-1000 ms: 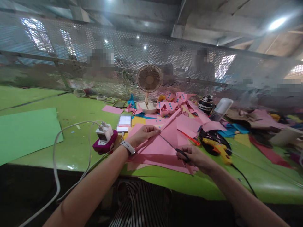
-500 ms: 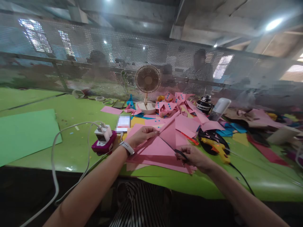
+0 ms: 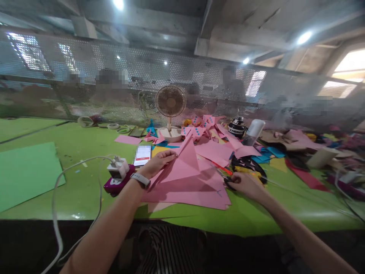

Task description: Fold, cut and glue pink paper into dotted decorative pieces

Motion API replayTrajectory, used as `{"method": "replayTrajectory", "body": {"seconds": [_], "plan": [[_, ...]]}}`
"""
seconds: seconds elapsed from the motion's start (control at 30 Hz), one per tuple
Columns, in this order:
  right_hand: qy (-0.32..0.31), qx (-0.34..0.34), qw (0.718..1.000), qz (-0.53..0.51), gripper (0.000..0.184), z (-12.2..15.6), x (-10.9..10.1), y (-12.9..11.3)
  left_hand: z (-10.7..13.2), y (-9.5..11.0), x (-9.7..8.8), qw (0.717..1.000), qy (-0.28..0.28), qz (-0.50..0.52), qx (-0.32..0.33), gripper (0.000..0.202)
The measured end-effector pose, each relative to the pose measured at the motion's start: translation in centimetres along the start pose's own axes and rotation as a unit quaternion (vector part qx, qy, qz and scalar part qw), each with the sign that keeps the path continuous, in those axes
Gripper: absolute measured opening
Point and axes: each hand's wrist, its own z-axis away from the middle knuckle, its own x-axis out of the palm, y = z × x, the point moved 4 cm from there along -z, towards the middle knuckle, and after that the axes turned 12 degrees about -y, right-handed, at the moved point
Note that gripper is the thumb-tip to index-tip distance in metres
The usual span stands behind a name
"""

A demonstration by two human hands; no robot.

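Note:
My left hand (image 3: 162, 160), with a watch (image 3: 140, 179) on the wrist, pinches the upper left edge of a folded pink paper sheet (image 3: 184, 163). That sheet rises at a tilt over more pink paper (image 3: 185, 196) lying on the table. Off to the right, my right hand (image 3: 246, 184) is closed around the dark handles of a pair of scissors (image 3: 228, 183). The blades point up and left, apart from the raised sheet; their tips are hard to make out. A red-orange pen-like tool (image 3: 224, 168) lies just beyond the scissors.
A purple power strip (image 3: 112, 186) with white plugs and cables, plus a phone (image 3: 142, 155), are at left. Behind stand a fan (image 3: 170, 102), paper scraps (image 3: 211, 150) and a black-and-white bottle (image 3: 237, 127). A yellow glue gun (image 3: 251, 173) lies by my right hand.
My right hand has drawn the scissors rightward, away from the pink sheet. My left hand still pinches the sheet, which now shows a broader raised face. The camera view has shifted slightly.

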Motion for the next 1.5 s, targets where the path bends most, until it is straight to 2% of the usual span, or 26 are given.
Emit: {"method": "replayTrajectory", "body": {"seconds": [0.13, 0.23, 0.4, 0.53, 0.7, 0.83, 0.87, 0.93, 1.0, 1.03, 1.1, 1.17, 1.23, 1.3, 1.4, 1.5], "plan": [[0.01, 0.032, 0.993, 0.11, 0.031, 0.5, -0.8, -0.4, 0.2, 0.5, 0.3, 0.999, -0.026, -0.011, -0.035, 0.035], [-0.018, 0.063, 0.988, 0.141, 0.032, 0.1, -1.1, -0.3, 0.0, 0.5, 1.0, 0.992, -0.083, -0.053, -0.074, 0.036], [-0.1, 0.024, 0.984, 0.143, 0.027, -1.1, -1.6, 0.6, -0.3, 0.6, 1.8, 0.966, -0.16, -0.178, -0.096, 0.031], [-0.152, -0.01, 0.979, 0.139, 0.025, -0.9, -1.8, 0.6, -0.1, 0.0, 1.7, 0.965, -0.168, -0.156, -0.127, 0.032], [-0.089, -0.003, 0.97, 0.225, 0.016, -0.4, -2.2, -0.1, -0.1, -0.8, 1.2, 0.971, -0.149, -0.129, -0.134, 0.032], [-0.066, -0.032, 0.971, 0.23, 0.018, -0.2, -2.8, -1.2, 0.0, -1.1, 1.1, 0.977, -0.139, -0.08, -0.138, 0.033], [-0.033, -0.049, 0.972, 0.229, 0.02, -0.1, -3.0, -1.8, 0.0, -1.2, 1.1, 0.978, -0.139, -0.066, -0.139, 0.032], [0.077, -0.116, 0.961, 0.238, 0.023, 0.3, -3.3, -4.1, 0.0, -1.5, 1.1, 0.979, -0.143, -0.044, -0.14, 0.031], [0.178, -0.248, 0.915, 0.265, 0.031, 0.9, -2.4, -7.1, 0.0, -1.8, 1.1, 0.979, -0.15, -0.039, -0.136, 0.03], [0.193, -0.32, 0.884, 0.282, 0.037, 1.2, -1.4, -8.6, 0.0, -2.0, 1.1, 0.978, -0.155, -0.042, -0.133, 0.03], [0.169, -0.428, 0.834, 0.306, 0.045, 1.1, 0.9, -10.8, -0.1, -2.3, 1.0, 0.977, -0.165, -0.06, -0.124, 0.029], [0.137, -0.489, 0.811, 0.292, 0.037, 0.5, 2.7, -12.1, -0.1, -2.4, 0.9, 0.974, -0.169, -0.095, -0.116, 0.028], [0.109, -0.513, 0.819, 0.234, 0.026, -0.4, 3.7, -12.7, -0.1, -2.4, 0.7, 0.97, -0.169, -0.138, -0.104, 0.028], [0.072, -0.504, 0.847, 0.153, 0.022, -1.4, 4.0, -12.6, 0.0, -2.1, 0.5, 0.962, -0.177, -0.191, -0.081, 0.03], [0.001, -0.45, 0.893, 0.031, 0.022, -2.6, 4.3, -12.1, 0.3, -1.6, 0.5, 0.94, -0.187, -0.282, -0.045, 0.036], [-0.047, -0.369, 0.925, -0.075, 0.021, -3.0, 4.5, -11.5, 0.6, -1.1, 0.6, 0.915, -0.169, -0.365, -0.022, 0.037]]}}
